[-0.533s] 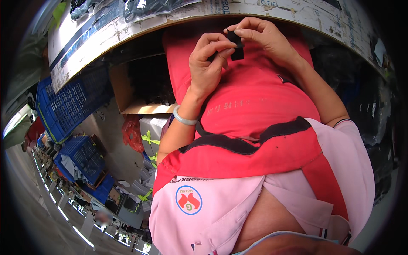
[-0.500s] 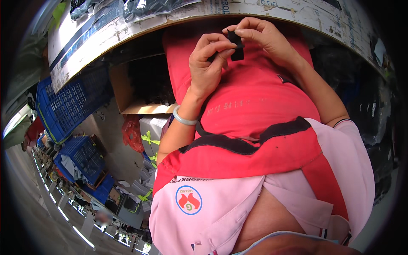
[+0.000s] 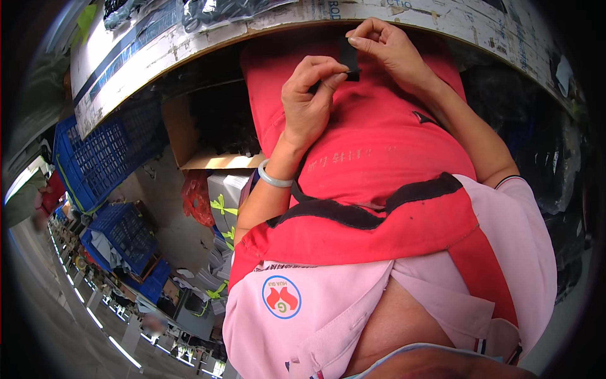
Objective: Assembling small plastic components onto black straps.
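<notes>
A small black strip [image 3: 350,58], perhaps fabric or a strap, stretches between my two hands above my red apron [image 3: 379,132]. My left hand [image 3: 312,88], with a pale bangle on its wrist, pinches the strip's near part between thumb and forefinger. At the far end, my right hand [image 3: 392,54] has its thumb and forefinger closed on the strip. A dark end of it hangs just beside my left fingertips. The exact kind of the piece cannot be made out.
Just beyond my hands runs the edge of a worn white worktable [image 3: 265,20], with plastic bags of dark items [image 3: 221,12] on it. An open cardboard box [image 3: 180,132] stands under it at left. Blue plastic crates [image 3: 95,155] and a red bag [image 3: 197,199] are farther left.
My right hand has moved slightly up and away from my left. The black strip now looks straighter and more drawn out between them. My left hand has barely moved.
</notes>
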A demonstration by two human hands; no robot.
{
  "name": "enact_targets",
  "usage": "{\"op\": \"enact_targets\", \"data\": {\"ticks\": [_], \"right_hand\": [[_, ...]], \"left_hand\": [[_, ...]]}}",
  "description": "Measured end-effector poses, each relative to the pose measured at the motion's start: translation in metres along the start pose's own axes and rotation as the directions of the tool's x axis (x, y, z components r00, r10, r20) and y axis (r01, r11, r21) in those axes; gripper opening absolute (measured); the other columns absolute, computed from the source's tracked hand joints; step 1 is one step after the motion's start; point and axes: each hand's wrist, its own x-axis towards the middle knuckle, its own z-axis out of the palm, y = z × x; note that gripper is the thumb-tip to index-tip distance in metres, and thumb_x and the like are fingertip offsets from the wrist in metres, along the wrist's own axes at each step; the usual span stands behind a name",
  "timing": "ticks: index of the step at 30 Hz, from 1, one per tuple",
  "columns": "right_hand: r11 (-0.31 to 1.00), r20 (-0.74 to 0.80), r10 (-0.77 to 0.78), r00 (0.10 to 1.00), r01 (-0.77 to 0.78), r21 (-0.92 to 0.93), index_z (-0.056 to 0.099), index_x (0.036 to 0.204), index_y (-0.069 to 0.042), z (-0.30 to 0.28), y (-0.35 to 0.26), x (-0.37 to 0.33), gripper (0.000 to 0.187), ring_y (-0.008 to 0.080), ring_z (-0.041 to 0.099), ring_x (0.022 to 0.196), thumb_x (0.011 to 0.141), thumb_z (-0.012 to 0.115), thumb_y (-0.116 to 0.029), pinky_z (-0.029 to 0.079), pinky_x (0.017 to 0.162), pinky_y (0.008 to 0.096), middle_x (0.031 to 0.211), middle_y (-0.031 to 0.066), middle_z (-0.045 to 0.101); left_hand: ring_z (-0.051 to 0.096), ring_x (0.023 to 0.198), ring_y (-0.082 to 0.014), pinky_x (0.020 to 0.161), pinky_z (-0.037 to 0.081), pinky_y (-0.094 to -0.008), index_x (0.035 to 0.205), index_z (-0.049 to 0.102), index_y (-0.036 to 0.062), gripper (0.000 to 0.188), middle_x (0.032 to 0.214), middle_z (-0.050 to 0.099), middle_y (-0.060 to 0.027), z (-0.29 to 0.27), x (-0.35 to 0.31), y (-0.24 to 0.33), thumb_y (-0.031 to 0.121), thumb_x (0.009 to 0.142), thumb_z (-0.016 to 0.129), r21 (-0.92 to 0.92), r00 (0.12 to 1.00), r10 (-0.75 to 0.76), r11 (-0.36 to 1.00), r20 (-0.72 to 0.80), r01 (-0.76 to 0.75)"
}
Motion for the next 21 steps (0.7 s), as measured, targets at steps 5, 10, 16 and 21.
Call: {"op": "enact_targets", "data": {"ticks": [5, 10, 16, 21], "right_hand": [[0.999, 0.131, -0.031, 0.991, 0.028, 0.029, 0.062, 0.097, -0.001, 0.024, 0.004, 0.005, 0.019, 0.0093, 0.059, 0.084, 0.09, 0.067, -0.017, 0.048, 0.079, 0.0243, 0.091, 0.0034, 0.064], [0.869, 0.066, -0.257, 0.964, 0.261, -0.421, 0.064, 0.102, -0.005, -0.009, -0.041, 0.026, 0.022, 0.011, 0.06, 0.082, 0.089, 0.067, -0.022, 0.049, 0.077, 0.0271, 0.091, 0.0032, 0.066], [0.349, -0.035, -0.519, 0.854, 0.175, -0.921, 0.055, 0.119, -0.007, -0.086, -0.064, 0.127, 0.044, 0.0299, 0.062, 0.095, 0.084, 0.071, -0.029, 0.05, 0.087, 0.0381, 0.101, 0.0117, 0.063], [0.151, -0.117, -0.708, 0.697, -0.012, -0.988, 0.065, 0.115, -0.012, -0.069, -0.044, 0.158, 0.042, 0.0272, 0.051, 0.117, 0.083, 0.065, -0.039, 0.042, 0.101, 0.0392, 0.124, 0.0079, 0.057]], "left_hand": [[0.053, 0.074, -0.0082, 0.062, 0.042, -0.0204, 0.089, 0.065, -0.0023, 0.012, 0.089, 0.059, -0.0044, -0.026, -0.018, 0.028, -0.011, 0.082, 0.061, 0.044, 0.984, -0.173, 0.984, -0.044, 0.175], [0.053, 0.061, -0.0061, 0.051, 0.041, -0.0172, 0.097, 0.067, -0.003, 0.01, 0.092, 0.062, -0.0038, -0.142, -0.07, 0.043, -0.003, 0.088, 0.061, 0.212, 0.9, -0.386, 0.88, -0.203, 0.425], [0.059, 0.059, -0.0076, 0.041, 0.035, -0.0174, 0.116, 0.061, -0.0003, 0.028, 0.099, 0.066, -0.0092, -0.193, -0.092, -0.01, 0.019, 0.095, 0.061, -0.077, 0.698, -0.457, 0.861, -0.551, 0.503], [0.06, 0.072, -0.0134, 0.051, 0.046, -0.0228, 0.114, 0.06, 0.0019, 0.024, 0.097, 0.064, -0.0085, -0.125, -0.042, -0.029, 0.013, 0.093, 0.062, -0.576, 0.679, -0.613, 0.748, -0.405, 0.331]]}}
